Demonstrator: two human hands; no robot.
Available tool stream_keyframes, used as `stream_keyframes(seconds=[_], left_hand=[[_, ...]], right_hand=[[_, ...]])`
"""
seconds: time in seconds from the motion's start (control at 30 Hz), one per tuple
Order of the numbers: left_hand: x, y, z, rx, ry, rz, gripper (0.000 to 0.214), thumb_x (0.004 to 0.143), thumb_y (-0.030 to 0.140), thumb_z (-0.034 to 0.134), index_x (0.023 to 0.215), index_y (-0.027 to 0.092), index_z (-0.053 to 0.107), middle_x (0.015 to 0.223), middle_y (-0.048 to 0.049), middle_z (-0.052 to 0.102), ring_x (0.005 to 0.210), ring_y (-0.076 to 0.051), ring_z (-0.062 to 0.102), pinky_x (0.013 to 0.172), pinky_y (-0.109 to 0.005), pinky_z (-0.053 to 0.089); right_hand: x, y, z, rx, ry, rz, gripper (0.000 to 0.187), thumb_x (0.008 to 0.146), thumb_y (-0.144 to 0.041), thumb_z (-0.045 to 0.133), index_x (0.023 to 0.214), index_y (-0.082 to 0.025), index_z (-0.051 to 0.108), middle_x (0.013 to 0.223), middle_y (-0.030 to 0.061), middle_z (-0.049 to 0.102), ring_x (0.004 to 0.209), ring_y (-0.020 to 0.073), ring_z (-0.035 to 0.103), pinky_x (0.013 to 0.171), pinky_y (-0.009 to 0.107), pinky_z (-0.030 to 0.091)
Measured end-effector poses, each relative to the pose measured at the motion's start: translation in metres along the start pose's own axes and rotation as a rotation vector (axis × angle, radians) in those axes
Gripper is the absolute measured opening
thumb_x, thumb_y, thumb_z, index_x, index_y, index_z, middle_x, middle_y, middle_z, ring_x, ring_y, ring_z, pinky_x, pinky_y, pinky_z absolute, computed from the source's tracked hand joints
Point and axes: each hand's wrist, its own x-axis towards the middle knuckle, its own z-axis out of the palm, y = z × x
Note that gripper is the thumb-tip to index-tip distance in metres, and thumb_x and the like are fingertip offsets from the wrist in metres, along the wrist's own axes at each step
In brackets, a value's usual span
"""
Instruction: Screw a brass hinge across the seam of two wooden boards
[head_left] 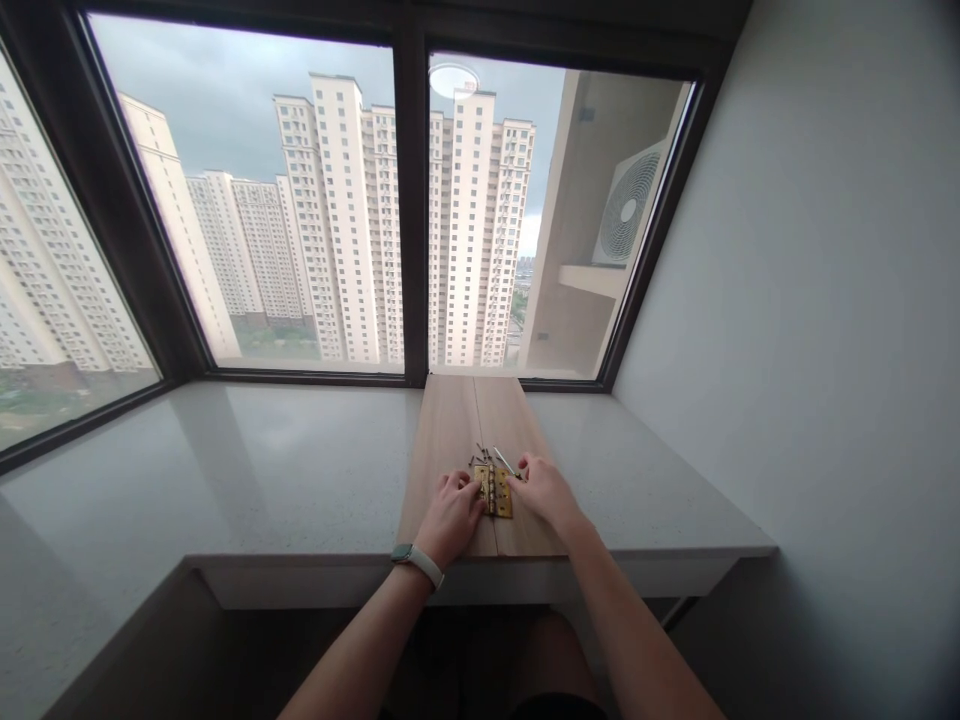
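A brass butt hinge (493, 490) lies unfolded on two pale wooden boards (442, 430), its knuckle near the seam between them. The curled fingers of my left hand (452, 510) press on the hinge's left leaf and hold it against the wood. My right hand (544, 487) is at the upper right corner of the hinge, fingers pinched together around something small and dark that I cannot make out. A thin pale rod (505, 461), perhaps a screwdriver, points away from these fingertips; whether they touch it is unclear. Several small screws (484, 453) are scattered just beyond the hinge.
Under the boards is a white stone-like windowsill counter (300, 470), with its front edge close to my forearms. Dark window frames (414, 200) stand behind it, and a plain wall (810, 300) rises on the right. My left wrist wears a watch (418, 562).
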Motion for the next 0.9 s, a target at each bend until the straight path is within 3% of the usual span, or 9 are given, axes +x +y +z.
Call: stream_keyframes(seconds=[0.1,0.23,0.37,0.5,0.6,0.77,0.9], left_hand=[[0.001,-0.002,-0.002,0.014,-0.031,0.024,0.028,0.097,0.039,0.053,0.115,0.023,0.067,0.123,-0.0097,0.057,0.116,-0.027,0.049,0.105,-0.040,0.039],[0.002,-0.003,-0.006,0.030,-0.073,0.047,0.032,0.095,0.045,0.056,0.116,0.023,0.066,0.126,-0.0103,0.056,0.118,-0.028,0.048,0.106,-0.042,0.038],[-0.002,-0.002,-0.009,0.030,-0.065,0.055,0.033,0.095,0.045,0.056,0.119,0.023,0.066,0.128,-0.0106,0.055,0.120,-0.028,0.047,0.107,-0.042,0.039],[-0.005,0.000,-0.008,0.021,-0.031,0.039,0.033,0.095,0.046,0.058,0.116,0.022,0.067,0.127,-0.0102,0.057,0.121,-0.028,0.047,0.108,-0.042,0.039],[-0.006,0.002,-0.008,0.011,-0.020,0.057,0.031,0.095,0.045,0.058,0.115,0.022,0.067,0.128,-0.0092,0.058,0.122,-0.028,0.047,0.109,-0.042,0.039],[-0.006,0.004,-0.011,0.005,-0.027,0.078,0.028,0.096,0.041,0.057,0.114,0.023,0.067,0.131,-0.0076,0.060,0.125,-0.027,0.047,0.111,-0.042,0.037],[-0.008,0.005,-0.011,0.021,-0.027,0.072,0.033,0.096,0.041,0.056,0.122,0.023,0.065,0.134,-0.0084,0.060,0.127,-0.027,0.047,0.111,-0.042,0.037]], right_hand=[[-0.021,0.002,0.012,-0.019,0.063,-0.002,0.017,0.089,-0.026,0.062,0.104,-0.019,0.064,0.102,0.0088,0.068,0.090,0.0191,0.063,0.077,0.026,0.040],[-0.027,0.006,0.020,-0.040,0.155,0.021,0.018,0.092,-0.017,0.052,0.106,-0.017,0.063,0.103,0.0113,0.066,0.097,0.0207,0.062,0.085,0.027,0.041],[-0.029,0.009,0.013,-0.035,0.217,0.001,0.019,0.093,-0.019,0.054,0.110,-0.017,0.063,0.106,0.0119,0.064,0.104,0.0235,0.059,0.094,0.031,0.042],[-0.045,-0.002,0.010,0.034,0.295,-0.122,0.022,0.096,-0.026,0.052,0.114,-0.019,0.064,0.113,0.0129,0.063,0.111,0.0260,0.055,0.100,0.037,0.042],[-0.059,-0.013,0.015,0.124,0.236,-0.228,0.026,0.096,-0.029,0.053,0.117,-0.021,0.066,0.118,0.0114,0.063,0.114,0.0251,0.055,0.103,0.037,0.043],[-0.066,-0.016,0.029,0.157,0.236,-0.190,0.028,0.095,-0.030,0.054,0.117,-0.020,0.069,0.125,0.0118,0.063,0.120,0.0260,0.053,0.109,0.040,0.040],[-0.061,-0.010,0.023,0.176,0.319,-0.146,0.027,0.097,-0.020,0.046,0.112,-0.019,0.068,0.118,0.0119,0.063,0.116,0.0248,0.053,0.106,0.038,0.041]])
